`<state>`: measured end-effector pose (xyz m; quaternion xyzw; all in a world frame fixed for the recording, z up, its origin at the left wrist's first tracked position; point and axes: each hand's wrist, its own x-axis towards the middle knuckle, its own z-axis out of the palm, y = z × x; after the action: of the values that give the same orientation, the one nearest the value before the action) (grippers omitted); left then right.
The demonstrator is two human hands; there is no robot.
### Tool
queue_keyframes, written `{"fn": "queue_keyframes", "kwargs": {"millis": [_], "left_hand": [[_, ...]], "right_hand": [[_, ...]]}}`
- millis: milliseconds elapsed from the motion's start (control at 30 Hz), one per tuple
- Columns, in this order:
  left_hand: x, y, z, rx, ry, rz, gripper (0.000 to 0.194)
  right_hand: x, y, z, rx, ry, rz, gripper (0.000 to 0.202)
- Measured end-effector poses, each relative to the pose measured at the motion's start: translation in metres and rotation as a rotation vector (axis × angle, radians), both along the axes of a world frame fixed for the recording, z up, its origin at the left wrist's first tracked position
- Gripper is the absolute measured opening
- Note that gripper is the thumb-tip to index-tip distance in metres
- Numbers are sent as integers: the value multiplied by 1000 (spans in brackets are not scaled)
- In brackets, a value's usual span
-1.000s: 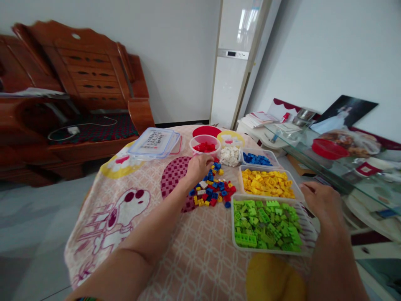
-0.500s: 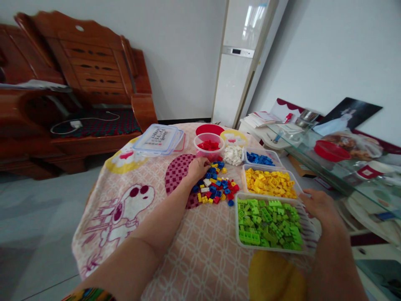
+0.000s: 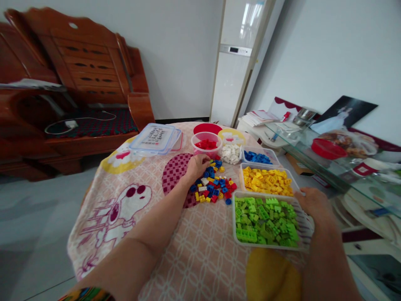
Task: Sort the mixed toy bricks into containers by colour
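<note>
My left hand [image 3: 196, 166] is at the upper left of a mixed pile of small toy building bricks [image 3: 216, 187] in blue, red, yellow and white. Its fingers are pinched together; whatever they may hold is too small to make out. On the right, my right hand [image 3: 315, 205] has its fingers bent at the corner where a clear plastic box of green bricks [image 3: 266, 219] meets a box of yellow bricks [image 3: 266, 181]. Its fingertips touch the rim, and part of the hand's grip is hidden.
Behind the pile are a round tub of red bricks [image 3: 206, 144], a heap of white bricks [image 3: 231, 154] and a box of blue bricks [image 3: 257, 157]. Plastic lids [image 3: 153, 139] lie back left. A cluttered glass shelf [image 3: 338, 167] stands to the right, a wooden chair [image 3: 84, 75] beyond the table.
The whole view has shifted slightly, moving everything a little to the left. My left hand stays at the pile's edge with its fingers slightly changed; my right hand remains beside the boxes.
</note>
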<state>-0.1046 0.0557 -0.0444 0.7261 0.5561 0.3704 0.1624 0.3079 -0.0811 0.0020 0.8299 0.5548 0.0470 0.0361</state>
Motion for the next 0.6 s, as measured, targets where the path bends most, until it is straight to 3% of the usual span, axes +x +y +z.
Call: {"fn": "queue_keyframes", "kwargs": {"millis": [167, 333, 600], "left_hand": [[28, -18, 19, 37, -131, -162, 17], [66, -59, 38, 73, -135, -420, 19], [106, -119, 41, 101, 56, -785, 17]], "right_hand": [[-8, -2, 3, -61, -10, -41, 55], [-7, -3, 2, -47, -17, -10, 56], [-11, -3, 7, -37, -8, -11, 50]]}}
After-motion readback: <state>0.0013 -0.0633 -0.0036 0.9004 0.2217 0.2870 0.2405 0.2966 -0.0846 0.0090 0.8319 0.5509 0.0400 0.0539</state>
